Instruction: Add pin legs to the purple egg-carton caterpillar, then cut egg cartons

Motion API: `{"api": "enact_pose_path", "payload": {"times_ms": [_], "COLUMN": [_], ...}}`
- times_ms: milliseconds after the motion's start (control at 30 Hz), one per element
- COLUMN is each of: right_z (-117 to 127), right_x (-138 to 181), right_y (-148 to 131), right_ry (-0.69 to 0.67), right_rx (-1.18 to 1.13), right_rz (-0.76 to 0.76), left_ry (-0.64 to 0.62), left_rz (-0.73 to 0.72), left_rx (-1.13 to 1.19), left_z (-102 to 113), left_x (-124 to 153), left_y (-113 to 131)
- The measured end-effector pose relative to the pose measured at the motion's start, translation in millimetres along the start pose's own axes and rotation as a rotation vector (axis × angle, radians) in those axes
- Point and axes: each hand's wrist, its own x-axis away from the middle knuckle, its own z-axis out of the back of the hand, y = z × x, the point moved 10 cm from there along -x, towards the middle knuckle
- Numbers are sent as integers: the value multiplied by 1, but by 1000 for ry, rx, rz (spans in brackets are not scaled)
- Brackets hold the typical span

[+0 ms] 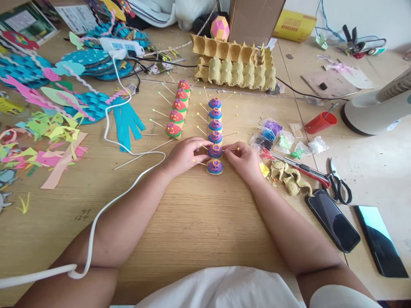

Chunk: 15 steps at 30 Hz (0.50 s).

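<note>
- One row of six purple-and-blue domes with small faces (215, 125) stands upright at the middle of the frame, on the light wooden surface (192, 222).
- One row of red-and-green domes (176, 116) stands to its upper left; I count five.
- The left hand (183, 156) comes from the lower left, palm turned inward. Its thumb and index finger are a little apart, at the left side of the fifth purple dome from the top; I cannot tell if they grip it.
- The right hand (244, 160) comes from the lower right, bent inward. Its thumb and index finger are nearly together and seem to pinch one thin yellow-tipped stick (238, 149) at the same dome's right side.
- Two beige pulp egg-carton pieces (240, 72) lie at the upper middle.
- At the right are one red plastic cup (319, 123), one pair of black-handled scissors (338, 182), one red cutter knife (308, 171) and two dark phones (334, 220).
</note>
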Motion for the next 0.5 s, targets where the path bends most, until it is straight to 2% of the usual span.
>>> {"api": "enact_pose_path", "payload": {"times_ms": [233,500], "right_z": [3,6], "right_x": [-3,-4], "right_y": [1,-1], "right_ry": [-26,14], "right_rx": [112,179], "right_rz": [28,28], "left_ry": [8,13], "left_rz": [3,-17], "left_rx": [2,3], "left_z": [1,0], "left_x": [0,0], "left_y": [1,0]}}
